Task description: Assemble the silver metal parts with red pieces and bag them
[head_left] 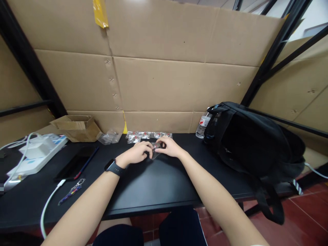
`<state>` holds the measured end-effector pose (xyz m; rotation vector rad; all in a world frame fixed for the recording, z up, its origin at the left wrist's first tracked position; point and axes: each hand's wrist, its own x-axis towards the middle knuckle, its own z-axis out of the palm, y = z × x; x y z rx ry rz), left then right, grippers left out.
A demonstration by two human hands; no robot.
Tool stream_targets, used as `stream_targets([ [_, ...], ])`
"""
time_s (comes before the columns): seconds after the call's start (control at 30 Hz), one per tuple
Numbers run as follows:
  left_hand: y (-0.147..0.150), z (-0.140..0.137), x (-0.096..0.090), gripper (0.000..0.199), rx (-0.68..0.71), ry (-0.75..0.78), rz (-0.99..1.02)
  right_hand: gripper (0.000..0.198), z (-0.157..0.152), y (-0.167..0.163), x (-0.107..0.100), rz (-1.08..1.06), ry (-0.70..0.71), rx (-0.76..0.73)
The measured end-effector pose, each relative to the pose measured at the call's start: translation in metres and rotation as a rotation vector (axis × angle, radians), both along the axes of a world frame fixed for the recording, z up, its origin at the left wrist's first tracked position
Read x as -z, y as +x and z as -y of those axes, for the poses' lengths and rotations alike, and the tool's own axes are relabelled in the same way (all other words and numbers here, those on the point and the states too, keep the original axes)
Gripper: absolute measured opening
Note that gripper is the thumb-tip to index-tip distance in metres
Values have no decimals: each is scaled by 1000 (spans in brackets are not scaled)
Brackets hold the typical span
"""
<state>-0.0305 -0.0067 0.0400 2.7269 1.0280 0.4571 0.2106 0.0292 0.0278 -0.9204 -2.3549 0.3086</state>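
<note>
Both hands meet over the black table at a small clear plastic bag (155, 150) with something reddish and dark inside, too small to name. My left hand (139, 152), with a dark watch on its wrist, has its fingers curled onto the bag's left side. From the right, my right hand (171, 147) pinches the bag between thumb and fingers. Just behind the hands lie several similar clear packets (145, 135) with red and silver bits, in a row along the cardboard wall.
An open cardboard box (77, 128) and crumpled clear bags (109, 137) stand at back left. Nearer are a power strip (38, 157), a phone (76, 163) and a keychain (71, 192). A water bottle (202, 126) and black backpack (256, 143) occupy the right, beside the cardboard wall (164, 85).
</note>
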Motion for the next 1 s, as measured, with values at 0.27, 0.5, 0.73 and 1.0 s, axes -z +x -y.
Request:
stream_targets([
  [0.27, 7, -4, 13, 32, -252, 192, 41, 29, -6, 9, 6, 36, -32, 11],
  [0.5, 8, -9, 10, 10, -282, 162, 68, 6, -6, 4, 8, 21, -8, -30],
  [0.73, 6, -8, 3, 12, -447, 28, 207, 12, -3, 3, -1, -105, -130, 125],
  [1.0, 9, -5, 5, 29, -452, -46, 322, 33, -1, 1, 2, -302, -325, 16],
])
